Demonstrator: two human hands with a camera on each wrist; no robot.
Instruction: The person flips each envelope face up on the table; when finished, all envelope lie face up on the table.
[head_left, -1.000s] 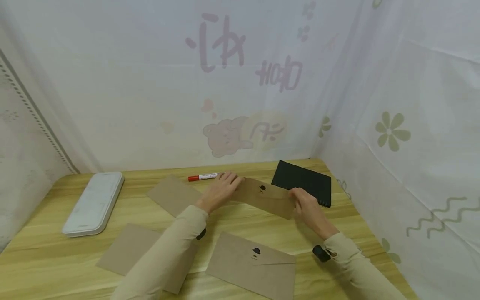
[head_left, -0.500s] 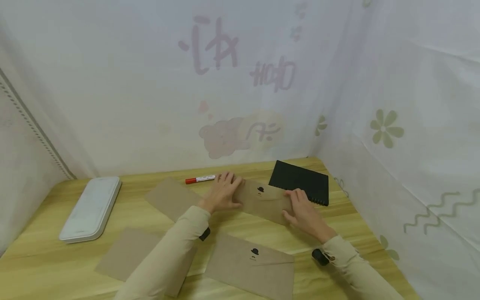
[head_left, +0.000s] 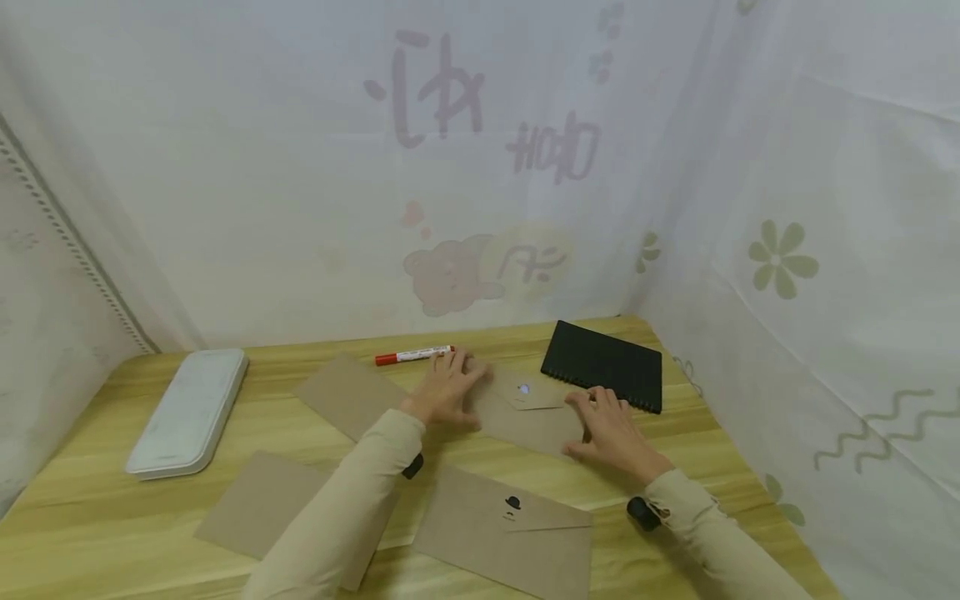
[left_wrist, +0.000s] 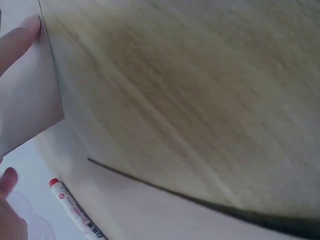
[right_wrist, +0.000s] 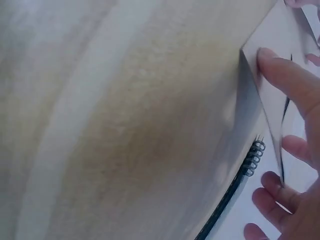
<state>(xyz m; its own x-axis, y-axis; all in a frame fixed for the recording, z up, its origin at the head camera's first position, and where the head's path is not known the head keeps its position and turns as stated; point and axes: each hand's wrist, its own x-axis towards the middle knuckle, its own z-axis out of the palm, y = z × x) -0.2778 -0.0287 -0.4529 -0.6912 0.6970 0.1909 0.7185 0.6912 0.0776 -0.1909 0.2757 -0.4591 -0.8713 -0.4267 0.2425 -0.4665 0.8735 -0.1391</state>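
Brown envelope (head_left: 527, 418) between my hands, on the table or nearly so, flap side up, small print glinting; contents, if any, cannot tell. Left hand (head_left: 446, 390) at its left end, right hand (head_left: 611, 433) at its right: hands apart, fingers loosely spread, thumbs resting on the paper.

Second flap-up envelope (head_left: 487, 533), hat print, flat nearer me; inside not visible. Two plain brown paper pieces: back-left piece (head_left: 348, 393); front-left piece (head_left: 258, 504), partly under my left sleeve (head_left: 330, 517).

Singles: red-and-white marker (head_left: 415, 355) beyond left hand; black spiral notebook (head_left: 603, 365) just beyond right hand; white slab (head_left: 187, 414), far left.

Surface: wood-grain table (head_left: 90, 521). Around it, pale cloth walls (head_left: 262, 167), printed with bear, lettering, green flowers.
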